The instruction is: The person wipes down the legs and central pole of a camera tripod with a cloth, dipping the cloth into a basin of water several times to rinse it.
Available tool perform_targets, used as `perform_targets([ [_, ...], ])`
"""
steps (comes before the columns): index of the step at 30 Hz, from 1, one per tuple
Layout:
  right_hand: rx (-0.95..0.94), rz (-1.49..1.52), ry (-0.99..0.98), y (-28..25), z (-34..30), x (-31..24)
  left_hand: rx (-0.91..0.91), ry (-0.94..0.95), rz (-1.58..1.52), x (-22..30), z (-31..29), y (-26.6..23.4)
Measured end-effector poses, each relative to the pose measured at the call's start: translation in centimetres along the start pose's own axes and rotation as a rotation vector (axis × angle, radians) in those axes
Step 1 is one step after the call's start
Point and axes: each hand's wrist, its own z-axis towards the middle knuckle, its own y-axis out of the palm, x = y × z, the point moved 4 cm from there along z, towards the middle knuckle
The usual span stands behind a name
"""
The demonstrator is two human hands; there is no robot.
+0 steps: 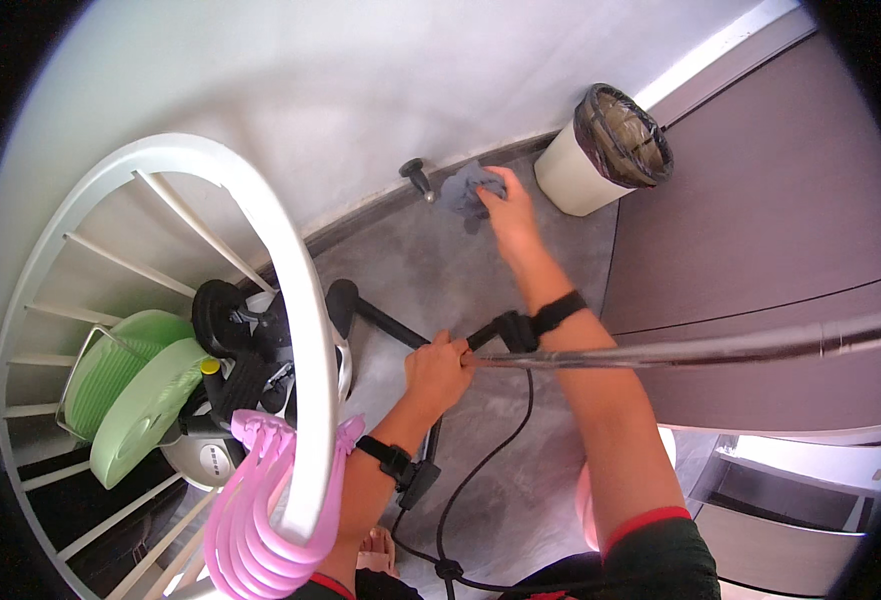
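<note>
My left hand (440, 375) is closed round the end of a shiny metal pole (680, 352), where black bars (390, 322) meet it. The pole runs off to the right and passes over my right forearm. Farther out, near the wall, my right hand (508, 208) grips a crumpled grey cloth (468, 193), its fingers bunched on the right side of it. Just left of the cloth is a small black fitting with a metal tip (417, 180). Black straps with small boxes sit on both my wrists, and a black cable (480, 450) hangs below.
A cream bin (572, 172) lined with a black bag stands by the wall, beside a purple-grey panel (760, 230). On the left, a white curved rail (305, 290) carries pink hangers (260, 500). Behind its bars are green plastic pieces (145, 400) and a black wheel (222, 315).
</note>
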Motion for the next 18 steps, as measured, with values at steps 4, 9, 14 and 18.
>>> perform_targets([
  [4, 0.096, -0.190, -0.201, 1.4, 1.9, -0.9, -0.002, 0.016, -0.023, 0.2, 0.2, 0.2],
  [9, 0.200, -0.489, -0.549, 5.6, 2.1, -3.5, -0.057, -0.009, 0.009, -0.8, 0.4, 0.1],
  [14, -0.166, -0.653, -0.838, 9.6, 2.1, -0.6, -0.086, -0.013, 0.005, -0.2, 0.5, 0.1],
  [18, -0.042, -0.669, -0.816, 10.0, 3.4, 0.7, -0.097, -0.011, -0.002, -0.4, 0.5, 0.1],
])
